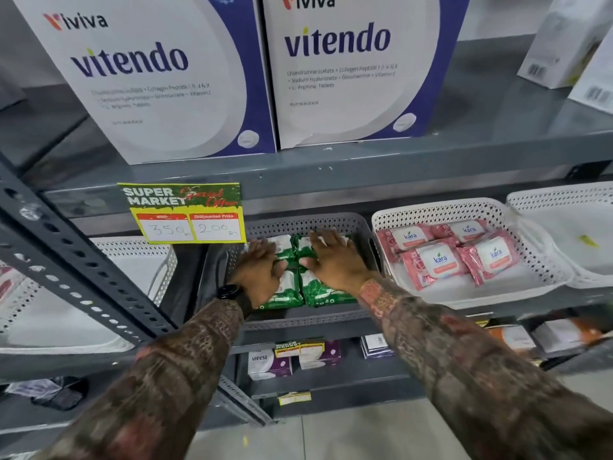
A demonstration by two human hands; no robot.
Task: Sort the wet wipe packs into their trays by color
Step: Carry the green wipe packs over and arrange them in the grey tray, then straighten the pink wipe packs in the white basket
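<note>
Several green wet wipe packs [318, 292] lie side by side in a grey perforated tray [298, 224] on the middle shelf. My left hand [257, 272] rests flat on the left packs, fingers spread. My right hand [335, 260] lies flat on the right packs, fingers apart too. Neither hand grips a pack. To the right, a white perforated tray [431, 210] holds several pink packs [434, 260] with white labels.
A white tray [564, 200] stands at the far right and another white tray [132, 254] at the left. A yellow price sign [185, 214] hangs from the grey shelf edge [365, 171] above the grey tray. Big white boxes [348, 68] stand on the upper shelf. A slanted metal upright [66, 267] crosses the left.
</note>
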